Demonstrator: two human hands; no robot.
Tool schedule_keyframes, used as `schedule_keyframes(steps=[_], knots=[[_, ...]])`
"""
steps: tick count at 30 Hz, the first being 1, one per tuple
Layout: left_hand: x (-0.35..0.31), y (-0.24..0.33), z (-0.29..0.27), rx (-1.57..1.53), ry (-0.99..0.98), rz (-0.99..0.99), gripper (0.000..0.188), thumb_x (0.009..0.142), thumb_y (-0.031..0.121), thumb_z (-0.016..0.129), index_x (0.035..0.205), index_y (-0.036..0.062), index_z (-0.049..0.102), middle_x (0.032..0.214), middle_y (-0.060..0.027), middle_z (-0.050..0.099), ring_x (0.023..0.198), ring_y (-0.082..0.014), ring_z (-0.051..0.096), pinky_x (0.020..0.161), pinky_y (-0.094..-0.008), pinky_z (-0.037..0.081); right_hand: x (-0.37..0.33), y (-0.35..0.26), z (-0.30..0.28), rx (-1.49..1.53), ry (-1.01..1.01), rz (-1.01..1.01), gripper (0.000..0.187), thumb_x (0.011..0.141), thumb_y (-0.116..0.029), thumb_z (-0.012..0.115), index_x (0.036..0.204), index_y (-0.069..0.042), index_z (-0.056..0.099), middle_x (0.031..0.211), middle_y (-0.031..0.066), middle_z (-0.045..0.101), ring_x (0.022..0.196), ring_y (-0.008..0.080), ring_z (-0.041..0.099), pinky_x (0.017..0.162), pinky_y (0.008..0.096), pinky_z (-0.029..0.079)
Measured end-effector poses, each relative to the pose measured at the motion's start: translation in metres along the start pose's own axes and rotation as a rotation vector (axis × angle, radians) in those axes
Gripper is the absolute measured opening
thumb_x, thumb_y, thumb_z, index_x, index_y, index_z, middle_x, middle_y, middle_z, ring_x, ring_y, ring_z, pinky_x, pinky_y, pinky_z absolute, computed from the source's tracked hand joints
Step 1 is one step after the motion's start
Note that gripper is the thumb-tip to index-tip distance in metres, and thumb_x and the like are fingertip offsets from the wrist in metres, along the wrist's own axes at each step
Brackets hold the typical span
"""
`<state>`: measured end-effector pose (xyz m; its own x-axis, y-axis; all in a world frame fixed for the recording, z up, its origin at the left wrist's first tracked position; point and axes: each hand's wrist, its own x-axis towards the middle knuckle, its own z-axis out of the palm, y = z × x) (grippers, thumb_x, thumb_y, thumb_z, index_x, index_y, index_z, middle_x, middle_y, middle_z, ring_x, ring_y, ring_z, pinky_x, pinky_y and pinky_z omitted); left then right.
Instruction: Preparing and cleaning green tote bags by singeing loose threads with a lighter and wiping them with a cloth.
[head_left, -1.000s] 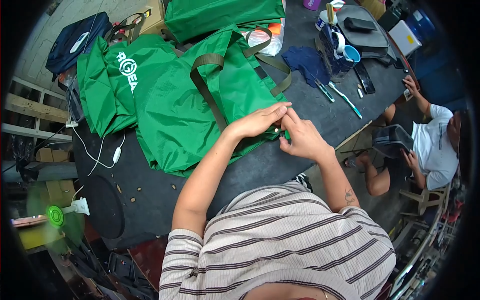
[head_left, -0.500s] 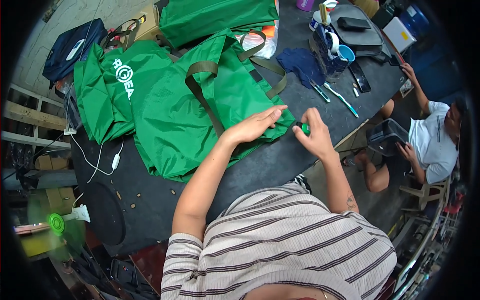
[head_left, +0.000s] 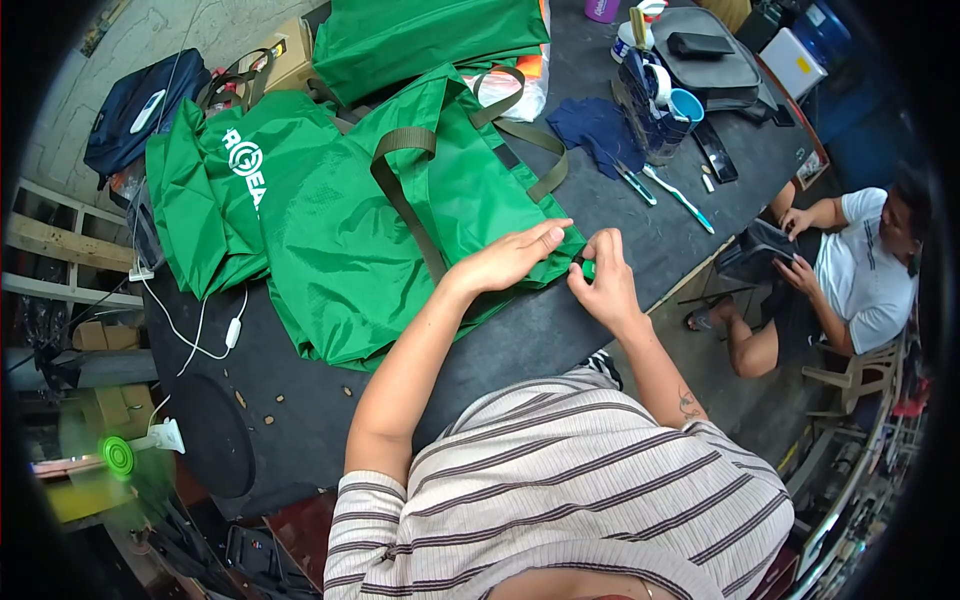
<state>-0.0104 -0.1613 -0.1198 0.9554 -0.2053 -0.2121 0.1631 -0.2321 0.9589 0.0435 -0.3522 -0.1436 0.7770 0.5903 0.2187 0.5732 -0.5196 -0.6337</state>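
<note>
Clock read from the gap between the hands, 12 away from the wearer.

Far left, at 8 to 9 o'clock, a white cord with its inline switch [head_left: 234, 333] is seen on the dark table [head_left: 480, 352], well apart from both hands. Next, from 9 round to 11 o'clock, the green bag [head_left: 330, 255] is spread in loose folds; its long axis is laid roughly along the 9-to-3 line. Whether the bunched, printed part at the far left belongs to the same piece cannot be told. An olive webbing strap [head_left: 408, 138] is looped over it at 10 o'clock.

The left hand [head_left: 512, 258] is laid palm down on the bag's right end, fingers out straight and together; the fabric is pressed, nothing is seen gripped. Just beyond its fingertips, toward 3 o'clock, the corner [head_left: 566, 250] is left exposed. This is judged the key relation: a short strip of fabric, with the left hand upon it and the right at its outer edge.

The right hand [head_left: 608, 282] is curled, thumb and fingers nearly closed on a small green-and-dark item [head_left: 588, 268], its kind unclear. Whether the fabric is also pinched cannot be told. Beyond, at 2 o'clock, a toothbrush [head_left: 680, 200] is noted, untouched.
</note>
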Motion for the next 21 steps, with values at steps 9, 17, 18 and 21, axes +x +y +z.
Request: schedule_keyframes(steps=[9,17,18,21], knots=[[0.003,-0.014,0.008,0.455,0.187,0.370,0.037,0.074,0.012,0.065,0.109,0.0043,0.057,0.103,-0.0123,0.059,0.105,-0.0282,0.050,0.096,-0.0390,0.036,-0.005,0.012,0.033,1.121,-0.046,0.395,0.011,0.090,-0.014,0.053,0.095,-0.007,0.047,0.078,-0.0008,0.048,0.058,0.0045,0.043,0.050,0.0193,0.033],[0.015,-0.042,-0.003,0.174,0.718,0.448,0.034,0.071,-0.007,0.058,0.103,0.0011,0.051,0.115,-0.0140,0.057,0.107,-0.0267,0.057,0.089,-0.0344,0.045,0.052,-0.005,0.065,0.806,-0.019,0.021,0.025,0.086,-0.010,0.057,0.107,0.000,0.050,0.099,0.0076,0.058,0.085,0.0132,0.058,0.079,0.0285,0.046],[0.014,-0.043,-0.006,0.115,0.702,0.467,0.041,0.075,-0.004,0.053,0.116,0.0012,0.052,0.122,-0.0126,0.056,0.113,-0.0235,0.054,0.097,-0.0331,0.041,0.058,-0.007,0.067,0.772,-0.041,-0.004,0.026,0.085,-0.010,0.058,0.107,0.000,0.050,0.099,0.0087,0.059,0.086,0.0140,0.059,0.079,0.0288,0.046],[0.014,-0.045,-0.016,-0.172,0.591,0.387,0.045,0.078,0.002,0.050,0.124,0.0014,0.051,0.122,-0.0120,0.056,0.115,-0.0219,0.052,0.100,-0.0325,0.038,0.068,-0.010,0.074,0.740,-0.063,-0.058,0.027,0.082,-0.011,0.060,0.105,-0.001,0.051,0.094,0.0094,0.061,0.086,0.0157,0.060,0.079,0.0304,0.047]])
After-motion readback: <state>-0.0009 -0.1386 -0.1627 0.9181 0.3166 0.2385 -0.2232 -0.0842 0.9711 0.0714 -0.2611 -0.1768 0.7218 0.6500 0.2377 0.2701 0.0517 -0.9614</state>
